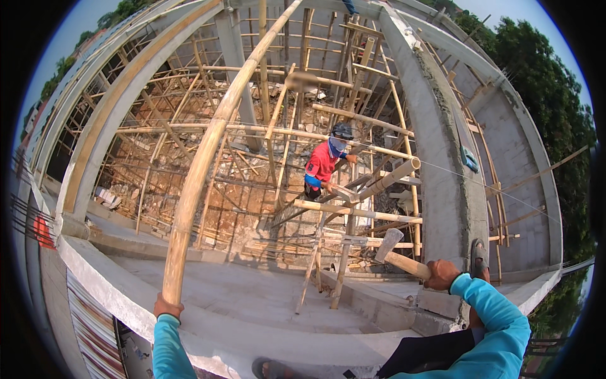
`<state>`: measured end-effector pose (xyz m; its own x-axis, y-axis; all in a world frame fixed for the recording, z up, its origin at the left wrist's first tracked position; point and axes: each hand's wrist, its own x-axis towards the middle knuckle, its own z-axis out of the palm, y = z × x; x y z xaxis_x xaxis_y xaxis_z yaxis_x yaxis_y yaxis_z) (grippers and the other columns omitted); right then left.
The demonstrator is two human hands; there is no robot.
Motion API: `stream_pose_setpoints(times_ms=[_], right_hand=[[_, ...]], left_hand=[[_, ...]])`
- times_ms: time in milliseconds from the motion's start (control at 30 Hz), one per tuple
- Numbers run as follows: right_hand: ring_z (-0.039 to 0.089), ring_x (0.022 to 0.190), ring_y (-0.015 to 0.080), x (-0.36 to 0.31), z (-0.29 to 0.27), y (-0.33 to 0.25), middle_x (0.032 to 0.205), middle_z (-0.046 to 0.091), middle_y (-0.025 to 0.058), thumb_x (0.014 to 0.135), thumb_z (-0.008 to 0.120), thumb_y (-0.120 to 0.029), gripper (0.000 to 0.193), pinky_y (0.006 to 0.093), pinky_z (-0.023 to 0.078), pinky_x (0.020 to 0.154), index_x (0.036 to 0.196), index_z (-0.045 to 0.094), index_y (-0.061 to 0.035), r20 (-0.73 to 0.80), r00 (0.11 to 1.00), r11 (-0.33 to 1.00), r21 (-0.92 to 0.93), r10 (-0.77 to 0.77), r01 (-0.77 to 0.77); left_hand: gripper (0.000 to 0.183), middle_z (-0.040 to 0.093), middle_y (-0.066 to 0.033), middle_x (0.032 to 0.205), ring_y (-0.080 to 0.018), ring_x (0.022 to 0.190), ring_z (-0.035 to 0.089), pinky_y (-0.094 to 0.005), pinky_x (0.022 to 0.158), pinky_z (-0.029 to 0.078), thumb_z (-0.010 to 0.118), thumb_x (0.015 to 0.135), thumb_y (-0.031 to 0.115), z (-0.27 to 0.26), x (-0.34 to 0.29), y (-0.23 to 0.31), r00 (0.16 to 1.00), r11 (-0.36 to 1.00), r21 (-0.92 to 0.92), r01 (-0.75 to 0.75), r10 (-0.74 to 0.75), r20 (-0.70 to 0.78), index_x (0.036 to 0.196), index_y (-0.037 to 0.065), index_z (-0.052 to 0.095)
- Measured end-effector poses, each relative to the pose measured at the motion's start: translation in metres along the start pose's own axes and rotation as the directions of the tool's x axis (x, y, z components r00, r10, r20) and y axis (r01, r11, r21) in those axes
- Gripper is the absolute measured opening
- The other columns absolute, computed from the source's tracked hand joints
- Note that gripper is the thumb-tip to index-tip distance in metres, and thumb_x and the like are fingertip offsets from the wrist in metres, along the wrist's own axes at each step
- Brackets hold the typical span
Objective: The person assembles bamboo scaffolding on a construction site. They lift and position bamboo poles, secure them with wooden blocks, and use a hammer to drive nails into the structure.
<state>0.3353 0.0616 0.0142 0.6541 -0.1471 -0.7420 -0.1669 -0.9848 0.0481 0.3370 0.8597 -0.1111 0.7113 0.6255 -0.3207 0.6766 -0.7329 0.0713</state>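
My left hand (168,307) is closed round the lower end of a long, thick bamboo pole (211,142), which slants up and away to the top of the head view. In my right hand (443,275) is a hatchet (409,264), gripped by its wooden handle. Its flat grey metal head points up and to the left, in the air over the scaffolding. Both my forearms wear turquoise sleeves. My sandalled feet stand apart, one on the near concrete beam (233,338) and one by the right-hand concrete beam (449,183).
Below, a person (323,163) in a red top and dark cap stands among bamboo scaffolding (360,211). Far beneath lies rubble-strewn ground (151,189). A thin string crosses toward the right wall (517,183). A small blue object (469,159) rests on the right beam.
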Motion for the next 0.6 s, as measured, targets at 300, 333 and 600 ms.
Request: stream_pose_setpoints(times_ms=[300,333,600], right_hand=[[0.070,0.098,0.0417,0.007,0.021,-0.005,0.102,0.072,0.0262,0.072,0.077,-0.038,0.053,0.0493,0.056,0.089,0.108,0.070,-0.0002,0.063,0.998,0.999,-0.023,-0.032,0.033],[0.070,0.098,0.0418,0.010,0.028,-0.006,0.102,0.072,0.0264,0.073,0.077,-0.039,0.054,0.0494,0.056,0.089,0.108,0.069,0.0004,0.066,0.997,0.999,-0.007,-0.046,0.047],[0.070,0.095,0.0446,0.009,0.045,-0.021,0.099,0.071,0.0283,0.075,0.078,-0.044,0.056,0.0511,0.056,0.085,0.103,0.068,0.0039,0.133,0.977,0.985,-0.022,-0.165,0.170]], left_hand=[[0.062,0.072,-0.0223,0.109,-0.0407,0.106,0.069,-0.0469,0.092,0.055,0.086,0.062,0.021,0.000,0.002,0.003,1.000,0.999,-0.053,-0.001,0.003,0.028,0.116,0.004,0.061],[0.062,0.072,-0.0222,0.109,-0.0406,0.106,0.069,-0.0470,0.092,0.055,0.086,0.062,0.021,0.002,0.002,-0.001,1.000,0.999,-0.054,-0.006,0.008,0.025,0.116,0.004,0.060],[0.067,0.072,-0.0223,0.107,-0.0419,0.103,0.068,-0.0464,0.089,0.055,0.086,0.059,0.020,0.002,0.006,-0.003,1.000,0.999,-0.030,-0.014,0.014,0.002,0.118,0.003,0.059]])
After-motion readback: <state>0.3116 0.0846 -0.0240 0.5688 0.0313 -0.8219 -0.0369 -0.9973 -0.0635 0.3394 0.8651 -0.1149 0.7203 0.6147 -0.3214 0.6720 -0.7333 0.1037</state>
